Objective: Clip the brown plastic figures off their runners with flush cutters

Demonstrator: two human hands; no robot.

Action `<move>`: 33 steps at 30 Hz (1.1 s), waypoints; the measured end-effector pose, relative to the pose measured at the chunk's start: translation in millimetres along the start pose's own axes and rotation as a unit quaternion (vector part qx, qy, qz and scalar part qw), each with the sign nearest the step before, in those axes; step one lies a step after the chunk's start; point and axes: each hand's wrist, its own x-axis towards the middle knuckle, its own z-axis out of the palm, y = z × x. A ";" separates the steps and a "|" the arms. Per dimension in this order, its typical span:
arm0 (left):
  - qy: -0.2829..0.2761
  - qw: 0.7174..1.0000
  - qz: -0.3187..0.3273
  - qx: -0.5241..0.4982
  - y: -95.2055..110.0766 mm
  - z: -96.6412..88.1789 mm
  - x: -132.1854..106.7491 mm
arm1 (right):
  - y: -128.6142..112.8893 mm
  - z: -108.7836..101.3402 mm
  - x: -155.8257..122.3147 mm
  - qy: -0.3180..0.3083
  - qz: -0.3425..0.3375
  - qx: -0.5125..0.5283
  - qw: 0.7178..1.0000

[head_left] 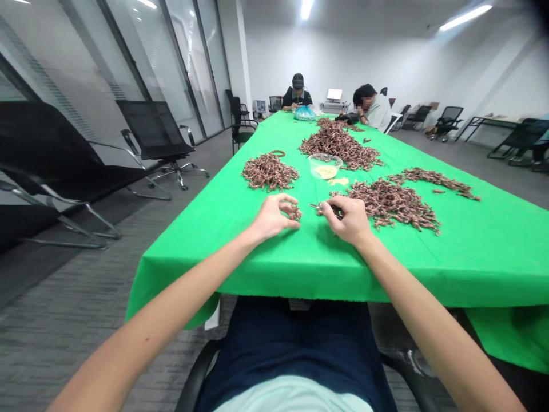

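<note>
My left hand (274, 218) is curled over the green cloth, its thumb and fingers closed round a small brown knobbly piece (295, 214). My right hand (350, 220) faces it, gripping a small dark-handled tool whose thin metal tip (314, 206) points left toward the piece. Whether the tool is a knife or small pliers I cannot tell. Just right of this hand lies a heap of brown, dried, root-like pieces (397, 203). Beyond the left hand is another such heap (270, 173). A clear round tub (315, 167) with pale yellow bits stands past both hands.
Pale crumbs (338, 181) lie beside the tub. A large brown heap (338, 144) and a blue bag (304, 113) are farther up the green-covered table (206, 234). Two people sit at its far end. Office chairs (152, 131) stand left of it.
</note>
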 end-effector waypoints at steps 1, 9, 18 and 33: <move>-0.003 1.000 0.001 0.001 -0.1 0.2 0.0 | 1.0 -1.6 0.8 0.000 0.000 -0.003 1.000; -0.024 0.999 0.009 -0.030 4.2 1.6 -2.6 | -3.1 -1.3 -4.0 0.005 -0.032 -0.061 0.998; -0.048 0.995 0.022 -0.086 7.8 -3.1 -2.5 | -7.6 -2.7 -14.2 0.037 -0.089 -0.127 0.987; -0.060 0.984 0.050 -0.157 18.1 0.9 -7.2 | -9.5 -2.9 -14.0 0.066 -0.068 -0.074 0.993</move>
